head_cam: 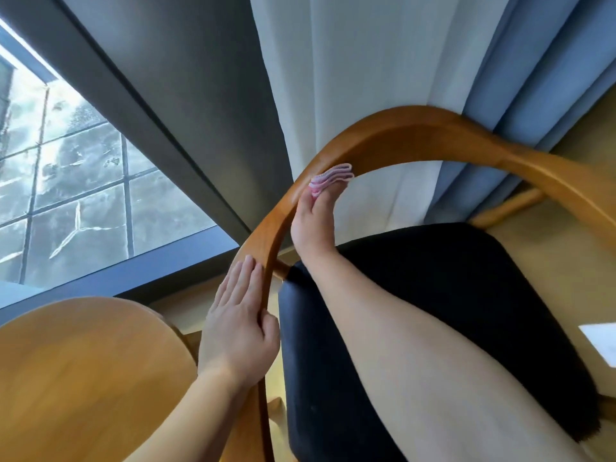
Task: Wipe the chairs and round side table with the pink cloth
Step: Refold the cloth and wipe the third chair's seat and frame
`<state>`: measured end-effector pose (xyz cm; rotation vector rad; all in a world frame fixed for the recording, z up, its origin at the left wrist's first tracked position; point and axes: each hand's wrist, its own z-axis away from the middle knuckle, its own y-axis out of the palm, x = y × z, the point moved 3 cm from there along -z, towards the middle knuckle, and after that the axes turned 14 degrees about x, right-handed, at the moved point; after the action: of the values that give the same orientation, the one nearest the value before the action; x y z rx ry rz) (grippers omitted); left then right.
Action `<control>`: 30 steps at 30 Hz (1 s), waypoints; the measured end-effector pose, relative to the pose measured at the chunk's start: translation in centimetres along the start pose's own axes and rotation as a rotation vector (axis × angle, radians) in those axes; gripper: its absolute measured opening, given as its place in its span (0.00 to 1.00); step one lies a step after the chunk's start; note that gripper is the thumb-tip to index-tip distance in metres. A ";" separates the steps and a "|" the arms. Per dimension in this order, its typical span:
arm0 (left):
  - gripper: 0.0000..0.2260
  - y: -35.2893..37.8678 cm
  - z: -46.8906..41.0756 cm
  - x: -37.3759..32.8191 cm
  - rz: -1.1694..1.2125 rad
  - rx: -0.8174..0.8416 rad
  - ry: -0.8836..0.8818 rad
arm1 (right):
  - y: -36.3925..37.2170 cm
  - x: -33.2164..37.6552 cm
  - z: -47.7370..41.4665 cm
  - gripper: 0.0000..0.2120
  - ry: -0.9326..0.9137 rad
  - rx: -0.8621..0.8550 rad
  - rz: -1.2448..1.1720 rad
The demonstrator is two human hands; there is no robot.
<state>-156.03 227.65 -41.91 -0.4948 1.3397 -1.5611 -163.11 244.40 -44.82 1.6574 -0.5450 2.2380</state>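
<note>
Now: the right hand [311, 225] presses the pink cloth [331, 181] on the inner side of the wooden rail [416, 128] of the chair.
Right fingers: curled round the folded cloth, pinching it against the wood.
Left hand [240, 328]: lower on the same rail, fingers straight along the outer side and thumb hooked over the inner side, so it holds the rail.
Which way to go: the rail is long and bends like a bow. Most of it runs up and to the right of the cloth, so I think the wipe should slide that way.
Nearer hand: the right one, which has the cloth.
Nearby: the black seat [433, 311] is under the right arm. The round tabletop [83, 361] is just beside the left wrist.
In the way: the white curtain [350, 78] and blue curtain [533, 78] hang close behind the bend and may brush the cloth.
</note>
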 end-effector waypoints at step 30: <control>0.32 -0.2 0.6 -0.1 0.105 -0.022 0.020 | -0.6 0.4 1.0 0.27 -0.020 0.042 0.025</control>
<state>-155.59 227.46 -41.54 -0.4172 1.3776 -1.4704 -162.17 244.44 -44.09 1.7049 -0.5300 2.2678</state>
